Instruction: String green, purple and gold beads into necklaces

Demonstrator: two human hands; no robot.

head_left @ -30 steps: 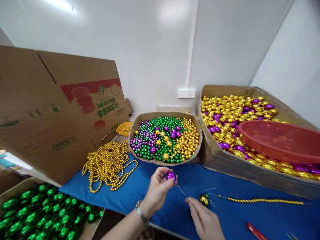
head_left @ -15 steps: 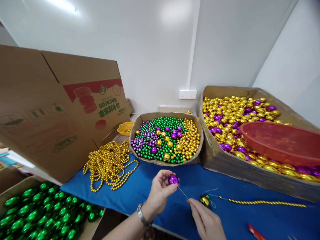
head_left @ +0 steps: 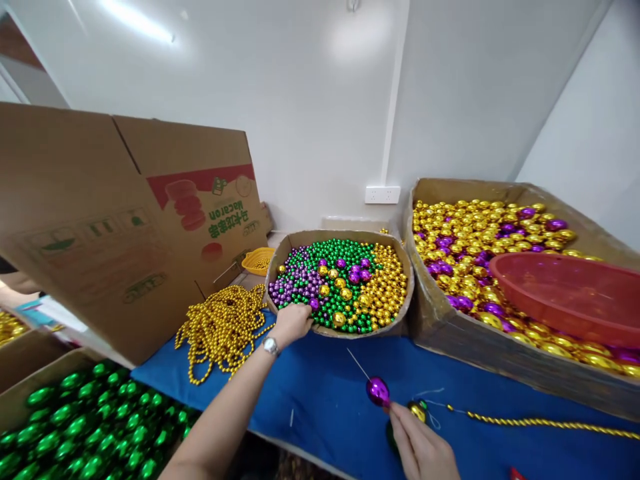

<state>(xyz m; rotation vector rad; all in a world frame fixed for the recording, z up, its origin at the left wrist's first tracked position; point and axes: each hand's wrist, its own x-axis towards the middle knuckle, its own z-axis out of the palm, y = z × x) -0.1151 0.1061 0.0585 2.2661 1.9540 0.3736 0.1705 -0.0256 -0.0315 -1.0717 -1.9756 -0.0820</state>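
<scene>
My left hand (head_left: 294, 321) reaches over the near rim of the middle box (head_left: 407, 313), its fingers closed among purple and green beads; what they hold, if anything, is hidden. Low at the right, my right hand (head_left: 423, 443) pinches the lower end of a thin needle (head_left: 357, 363). A large purple ball (head_left: 377, 391) is threaded on that needle, just above my fingertips, and the bare tip points up and left. Beside my right hand a gold ball (head_left: 416, 411) with loose thread lies on the blue cloth (head_left: 330, 380).
Right: a large box (head_left: 450, 333) of gold and purple balls holds a red basin (head_left: 570, 287). Left: gold bead strings (head_left: 223, 327), a yellow basket (head_left: 259, 261), a printed carton (head_left: 195, 220) and green balls (head_left: 80, 423). A gold bead string (head_left: 545, 422) extends right.
My left hand has let go of the purple ball and moved up and left to the middle box. The purple ball now sits lower on the needle, against my right fingers.
</scene>
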